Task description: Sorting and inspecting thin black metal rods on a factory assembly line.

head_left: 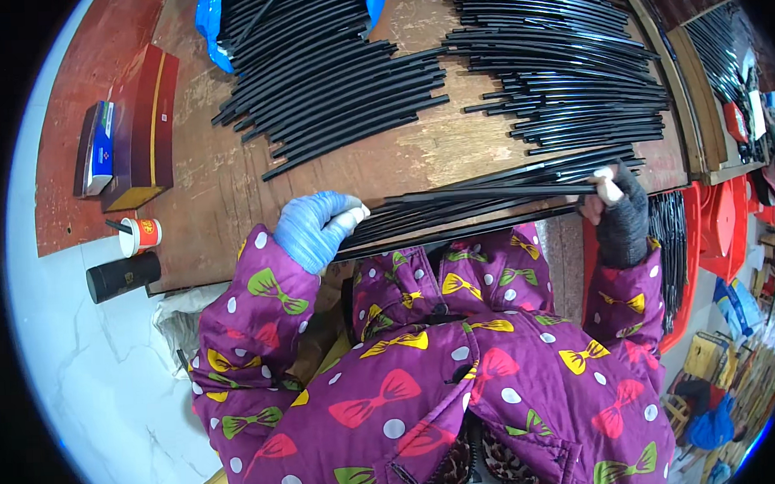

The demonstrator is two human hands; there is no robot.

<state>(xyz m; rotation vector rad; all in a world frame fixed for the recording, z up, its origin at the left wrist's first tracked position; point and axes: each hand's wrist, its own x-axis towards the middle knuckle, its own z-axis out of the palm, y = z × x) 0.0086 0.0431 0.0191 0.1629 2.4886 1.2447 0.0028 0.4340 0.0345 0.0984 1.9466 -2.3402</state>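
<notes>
My right hand, in a dark glove with white-covered fingertips, pinches the right end of a thin black rod. This rod lies almost level over a loose bundle of similar black rods along the table's near edge. At the bundle's left end is my left hand, in a blue-grey glove, its fingers pressed together; whether a rod end is between them is hidden. Farther back, matte black rods lie side by side in a pile. Glossier black rods form another pile at the back right.
A blue plastic bag sits around the far left pile. On the left of the worn wooden table are a dark red box, a small blue-and-white box, a paper cup and a black cylinder. Red crates stand at right.
</notes>
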